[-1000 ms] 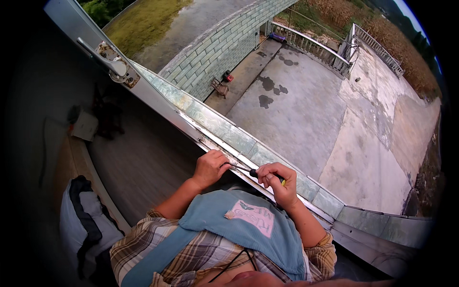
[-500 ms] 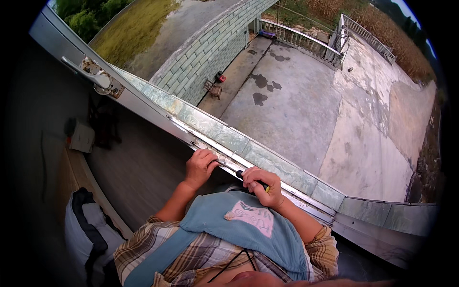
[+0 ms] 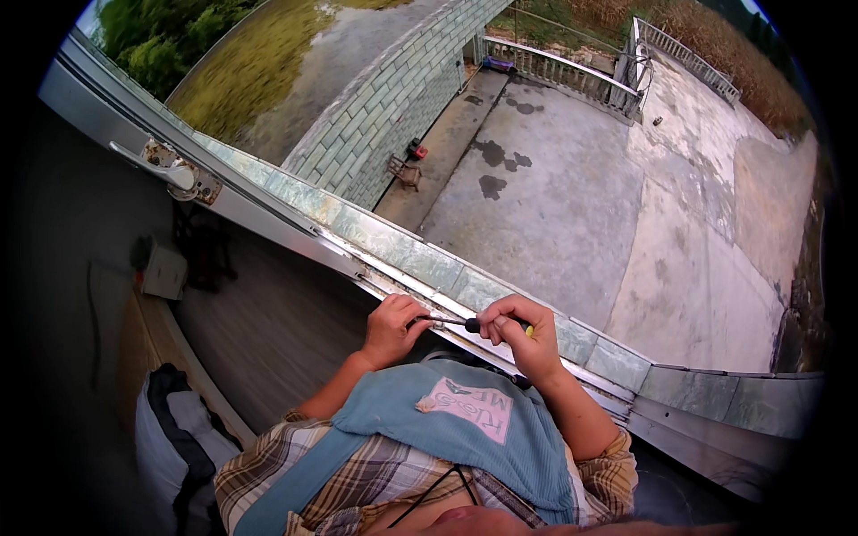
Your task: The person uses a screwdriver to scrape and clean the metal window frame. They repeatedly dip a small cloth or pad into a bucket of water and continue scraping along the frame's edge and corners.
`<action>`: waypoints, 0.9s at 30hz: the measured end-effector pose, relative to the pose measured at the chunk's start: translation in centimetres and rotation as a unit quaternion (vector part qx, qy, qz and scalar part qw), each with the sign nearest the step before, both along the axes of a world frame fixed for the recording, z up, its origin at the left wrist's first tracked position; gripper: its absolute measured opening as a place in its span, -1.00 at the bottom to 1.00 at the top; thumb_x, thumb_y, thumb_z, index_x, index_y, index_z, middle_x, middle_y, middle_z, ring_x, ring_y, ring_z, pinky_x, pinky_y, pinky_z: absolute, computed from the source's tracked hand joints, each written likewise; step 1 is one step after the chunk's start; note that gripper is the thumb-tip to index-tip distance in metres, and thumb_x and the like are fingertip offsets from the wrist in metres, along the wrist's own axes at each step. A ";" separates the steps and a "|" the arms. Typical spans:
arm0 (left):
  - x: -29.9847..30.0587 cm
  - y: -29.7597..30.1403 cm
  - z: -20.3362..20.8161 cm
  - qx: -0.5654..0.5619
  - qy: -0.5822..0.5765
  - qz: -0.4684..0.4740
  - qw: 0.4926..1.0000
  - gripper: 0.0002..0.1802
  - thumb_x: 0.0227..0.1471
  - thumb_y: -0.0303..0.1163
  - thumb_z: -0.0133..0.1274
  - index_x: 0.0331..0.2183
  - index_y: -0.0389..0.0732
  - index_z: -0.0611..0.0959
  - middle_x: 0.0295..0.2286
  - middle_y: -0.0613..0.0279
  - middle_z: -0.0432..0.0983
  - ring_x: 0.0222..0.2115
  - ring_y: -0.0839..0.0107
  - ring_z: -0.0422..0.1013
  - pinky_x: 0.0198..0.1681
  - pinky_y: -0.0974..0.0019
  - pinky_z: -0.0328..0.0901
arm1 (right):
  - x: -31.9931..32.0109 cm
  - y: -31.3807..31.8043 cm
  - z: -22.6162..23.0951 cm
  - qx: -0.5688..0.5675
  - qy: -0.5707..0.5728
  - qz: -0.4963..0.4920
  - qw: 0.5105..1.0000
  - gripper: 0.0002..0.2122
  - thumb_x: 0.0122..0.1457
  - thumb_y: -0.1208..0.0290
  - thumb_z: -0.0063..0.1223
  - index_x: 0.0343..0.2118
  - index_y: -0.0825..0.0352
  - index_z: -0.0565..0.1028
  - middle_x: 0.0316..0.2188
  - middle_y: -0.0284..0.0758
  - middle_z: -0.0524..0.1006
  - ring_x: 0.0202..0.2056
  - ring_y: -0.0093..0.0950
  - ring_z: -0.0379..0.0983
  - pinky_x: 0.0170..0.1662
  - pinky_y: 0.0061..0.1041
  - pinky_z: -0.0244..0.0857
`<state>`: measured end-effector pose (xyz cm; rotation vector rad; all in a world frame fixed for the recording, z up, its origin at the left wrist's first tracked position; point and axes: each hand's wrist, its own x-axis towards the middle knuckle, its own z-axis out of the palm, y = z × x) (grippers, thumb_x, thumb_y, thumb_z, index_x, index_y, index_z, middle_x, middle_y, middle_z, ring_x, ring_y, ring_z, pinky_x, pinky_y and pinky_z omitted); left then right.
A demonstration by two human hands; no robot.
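A screwdriver (image 3: 444, 321) with a thin metal shaft and a black and yellow handle lies across the window track (image 3: 594, 386), its tip pointing left. My right hand (image 3: 523, 332) is closed round its handle. At the other end, my left hand (image 3: 393, 329) is closed, thumb and fingertips pinched at the shaft's tip. Those fingers hide the tip and anything small held with it. Both hands are just above the inner edge of the white metal track, which looks dirty in its grooves.
A window sash (image 3: 259, 219) with a metal handle (image 3: 179, 176) on a rusty plate stands to the left. Greenish stone tiles (image 3: 429, 262) line the outer sill. Below outside lies a concrete yard (image 3: 554, 214) with a small chair (image 3: 405, 172). Bundled cloth (image 3: 192, 420) is at lower left.
My right hand has moved right and slightly up with the screwdriver, showing more of its shaft. My left hand has shifted a little right and down in the picture, which has itself shifted slightly.
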<state>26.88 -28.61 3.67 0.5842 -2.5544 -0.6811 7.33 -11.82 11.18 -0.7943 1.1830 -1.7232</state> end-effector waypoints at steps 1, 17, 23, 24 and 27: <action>0.2 -0.5 0.2 0.022 0.000 -0.012 1.000 -0.80 -0.14 -0.43 0.31 -0.37 -0.12 0.66 -0.40 0.20 0.53 -0.29 0.13 0.46 -0.23 0.16 0.37 | -0.2 0.1 -0.3 0.003 -0.013 -0.014 1.000 -0.87 0.20 0.64 -0.10 -0.34 0.48 0.53 -0.52 -0.35 0.50 -0.48 -0.64 0.37 -0.34 -0.62 0.27; -0.5 -2.0 -0.6 0.030 -0.008 0.022 0.999 -0.91 -0.02 -0.53 0.15 -0.45 -0.23 0.53 -0.44 0.10 0.44 -0.36 0.04 0.41 -0.27 0.10 0.30 | -0.3 0.3 0.0 -0.003 -0.065 -0.047 0.997 -0.85 0.15 0.67 -0.10 -0.32 0.50 0.54 -0.51 -0.29 0.53 -0.50 -0.62 0.40 -0.35 -0.62 0.30; -1.8 -1.6 0.7 0.139 0.058 0.030 0.988 -0.96 0.04 -0.58 0.08 -0.42 -0.27 0.54 -0.46 0.10 0.45 -0.42 0.13 0.42 -0.35 0.22 0.33 | -1.0 -0.7 0.3 -0.072 -0.107 -0.084 0.988 -0.83 0.05 0.72 -0.13 -0.32 0.53 0.49 -0.51 -0.21 0.53 -0.54 -0.56 0.40 -0.21 -0.43 0.41; -1.8 -1.7 0.7 0.140 0.069 0.031 0.987 -0.97 0.05 -0.58 0.07 -0.42 -0.27 0.54 -0.46 0.12 0.46 -0.44 0.17 0.43 -0.36 0.24 0.33 | -1.1 -0.8 0.2 -0.083 -0.098 -0.081 0.988 -0.84 0.06 0.72 -0.13 -0.32 0.53 0.49 -0.51 -0.21 0.53 -0.55 -0.56 0.40 -0.22 -0.45 0.41; -1.3 -2.3 -0.2 0.240 0.061 0.120 0.961 -0.98 0.10 -0.56 0.06 -0.39 -0.28 0.54 -0.47 0.20 0.44 -0.48 0.37 0.37 -0.38 0.33 0.30 | -1.4 -1.0 0.0 -0.082 -0.078 -0.068 0.991 -0.84 0.09 0.71 -0.13 -0.31 0.53 0.49 -0.50 -0.21 0.53 -0.54 -0.58 0.40 -0.27 -0.50 0.39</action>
